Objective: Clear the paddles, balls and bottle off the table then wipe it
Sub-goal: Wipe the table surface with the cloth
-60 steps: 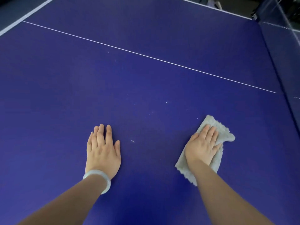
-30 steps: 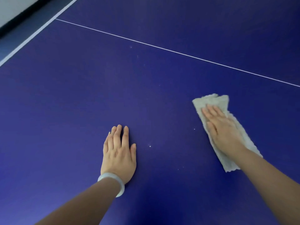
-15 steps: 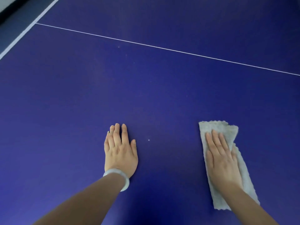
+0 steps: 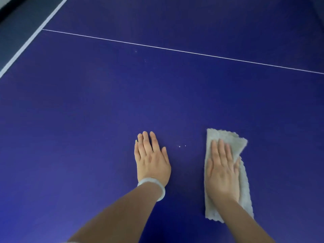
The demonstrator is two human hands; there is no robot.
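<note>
Here, cloth (image 4: 228, 142) flat under right hand (image 4: 222, 171), left hand (image 4: 152, 159) beside, table (image 4: 87, 111)

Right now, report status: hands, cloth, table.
Left hand flat on table, empty. Right hand open, pressing cloth flat. No paddles, balls or bottle in view. Two specks between hands.

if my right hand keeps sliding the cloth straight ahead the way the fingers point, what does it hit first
Nothing solid, it seems. Ahead of the right hand and cloth lies bare table, then the thin white line.
</note>
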